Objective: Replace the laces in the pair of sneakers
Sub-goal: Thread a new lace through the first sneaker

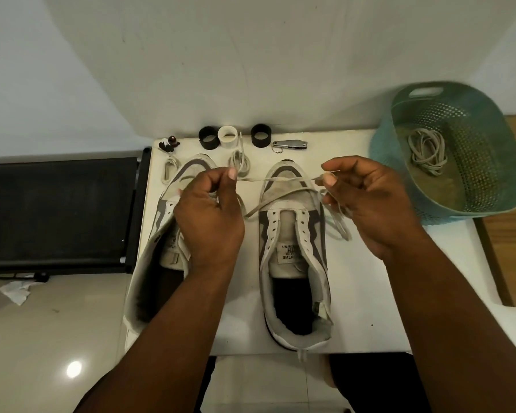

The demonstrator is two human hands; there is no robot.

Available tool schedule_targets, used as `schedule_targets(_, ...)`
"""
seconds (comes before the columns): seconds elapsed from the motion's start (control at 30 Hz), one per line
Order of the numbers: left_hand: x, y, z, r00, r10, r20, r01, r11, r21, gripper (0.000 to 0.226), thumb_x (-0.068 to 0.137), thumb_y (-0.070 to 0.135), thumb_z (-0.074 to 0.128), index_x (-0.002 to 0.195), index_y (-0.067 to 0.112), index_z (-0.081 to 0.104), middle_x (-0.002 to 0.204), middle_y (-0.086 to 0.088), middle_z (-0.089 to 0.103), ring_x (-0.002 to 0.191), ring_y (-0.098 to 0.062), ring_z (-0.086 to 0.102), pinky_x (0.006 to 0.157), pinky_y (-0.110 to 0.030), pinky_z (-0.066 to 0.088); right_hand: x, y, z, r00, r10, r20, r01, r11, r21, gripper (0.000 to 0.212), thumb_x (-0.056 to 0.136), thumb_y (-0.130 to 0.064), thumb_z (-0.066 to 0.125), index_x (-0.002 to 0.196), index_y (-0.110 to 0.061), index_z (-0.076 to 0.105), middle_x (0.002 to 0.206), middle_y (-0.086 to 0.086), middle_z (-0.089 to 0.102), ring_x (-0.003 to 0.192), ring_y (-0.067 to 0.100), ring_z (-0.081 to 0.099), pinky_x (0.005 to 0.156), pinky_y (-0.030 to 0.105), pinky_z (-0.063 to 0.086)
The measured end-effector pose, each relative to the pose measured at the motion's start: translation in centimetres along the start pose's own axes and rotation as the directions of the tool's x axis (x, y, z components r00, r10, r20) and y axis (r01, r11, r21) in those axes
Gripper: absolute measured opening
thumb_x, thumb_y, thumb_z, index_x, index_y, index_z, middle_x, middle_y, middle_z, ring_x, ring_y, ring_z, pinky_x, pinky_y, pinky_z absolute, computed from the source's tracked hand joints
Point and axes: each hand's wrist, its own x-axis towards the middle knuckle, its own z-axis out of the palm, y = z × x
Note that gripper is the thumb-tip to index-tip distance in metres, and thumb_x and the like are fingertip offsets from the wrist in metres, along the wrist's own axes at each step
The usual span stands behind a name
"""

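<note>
Head view: a person stretches a pale lace between both hands above two unlaced sneakers on a white table. The left hand pinches the lace between thumb and curled fingers; the right hand pinches the other stretch at its thumb tip, its other fingers curled. Between the two pinches the lace runs nearly level, over the toe of the right sneaker. A second strand slants down from the right fingers across that toe to the table between the shoes, and loose loops hang just below the right fingers, beside the shoe. The left sneaker lies under the left hand and wrist, partly hidden. Both shoes show empty eyelets.

Just beyond the left fingers lies a bundled lace; another bundle sits farther left of them. Past the fingertips, along the table's far edge, stand a small figurine, two black rings, a white ring and a nail clipper. Right of the right hand, a teal basket holds a coiled lace.
</note>
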Motion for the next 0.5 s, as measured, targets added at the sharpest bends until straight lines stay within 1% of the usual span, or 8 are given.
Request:
schedule_targets(0.07,-0.2,-0.1,0.0,0.988,0.153,0.024,-0.154,0.975,0.162,0.015,0.099,0.038,0.064,0.112,0.03,0.069,0.113,0.014,0.068,0.114,-0.01,0.062,0.113,-0.057,0.038,-0.3,-0.3,0.4,0.997,0.023,0.079,-0.03,0.996,0.086,0.019,0.095,-0.006,0.063,0.109,-0.018,0.069,0.092,0.007,0.077,0.074,0.018,0.071,0.071,0.029,0.058)
schedule_targets(0.1,-0.4,0.0,0.0,0.966,0.245,0.078,-0.256,0.942,0.217,0.024,0.099,0.037,0.064,0.121,0.027,0.067,0.123,0.009,0.064,0.124,-0.016,0.057,0.116,-0.059,0.031,-0.4,-0.4,0.6,0.994,0.023,0.105,-0.033,0.995,0.092,0.019,0.095,-0.007,0.062,0.109,-0.017,0.069,0.093,0.008,0.078,0.076,0.021,0.073,0.071,0.03,0.059)
schedule_targets(0.17,-0.8,0.6,0.4,0.907,0.332,0.258,-0.372,0.92,0.125,0.034,0.1,0.033,0.063,0.131,0.021,0.065,0.131,0.009,0.06,0.13,-0.018,0.053,0.113,-0.058,0.035,-0.6,-0.6,1.2,0.993,0.023,0.118,-0.034,0.996,0.087,0.015,0.091,-0.014,0.067,0.106,-0.015,0.07,0.09,0.011,0.078,0.075,0.024,0.075,0.067,0.031,0.06)
schedule_targets(0.23,-1.3,1.2,0.7,0.844,0.273,0.462,-0.273,0.96,-0.069,0.032,0.1,0.029,0.066,0.131,0.02,0.067,0.126,0.012,0.067,0.121,-0.012,0.061,0.103,-0.047,0.049,-0.9,-0.6,1.8,0.992,0.023,0.121,-0.036,0.994,0.105,0.02,0.084,-0.02,0.072,0.101,-0.011,0.071,0.086,0.012,0.078,0.074,0.023,0.075,0.065,0.028,0.059)
schedule_targets(0.3,-1.5,1.5,0.8,0.795,0.211,0.569,-0.135,0.975,-0.174,0.018,0.099,0.021,0.068,0.116,0.019,0.075,0.105,0.009,0.076,0.1,-0.01,0.071,0.088,-0.031,0.057,-1.0,-0.5,2.1,0.993,0.015,0.119,-0.025,0.997,0.08,0.015,0.086,-0.019,0.072,0.098,-0.01,0.071,0.086,0.011,0.078,0.075,0.022,0.075,0.066,0.026,0.057)
schedule_targets(0.33,-1.5,1.5,0.8,0.801,0.203,0.563,-0.111,0.975,-0.193,0.012,0.099,0.018,0.069,0.106,0.021,0.077,0.094,0.01,0.078,0.09,-0.008,0.072,0.08,-0.024,0.056,-0.9,-0.4,2.2,0.993,0.013,0.115,-0.019,0.998,0.053,0.011,0.089,-0.017,0.071,0.099,-0.011,0.071,0.086,0.009,0.078,0.075,0.021,0.075,0.066,0.025,0.057)
schedule_targets(0.4,-1.4,1.6,0.8,0.844,0.174,0.507,-0.085,0.977,-0.195,0.013,0.097,0.017,0.07,0.098,0.028,0.076,0.084,0.019,0.075,0.081,-0.002,0.071,0.075,-0.015,0.051,-0.8,-0.3,2.1,0.997,0.006,0.078,-0.008,1.0,0.029,0.008,0.096,-0.014,0.066,0.102,-0.012,0.07,0.084,0.007,0.078,0.075,0.02,0.074,0.066,0.027,0.058)
schedule_targets(0.5,-1.3,1.2,0.9,0.899,0.059,0.435,0.027,0.982,-0.189,0.011,0.099,0.02,0.068,0.094,0.025,0.076,0.077,0.018,0.073,0.074,-0.002,0.068,0.072,-0.018,0.051,-0.4,0.0,2.0,0.999,0.0,-0.032,0.002,0.998,0.058,0.013,0.1,-0.01,0.059,0.101,-0.016,0.07,0.077,0.002,0.073,0.073,0.015,0.069,0.074,0.032,0.06)
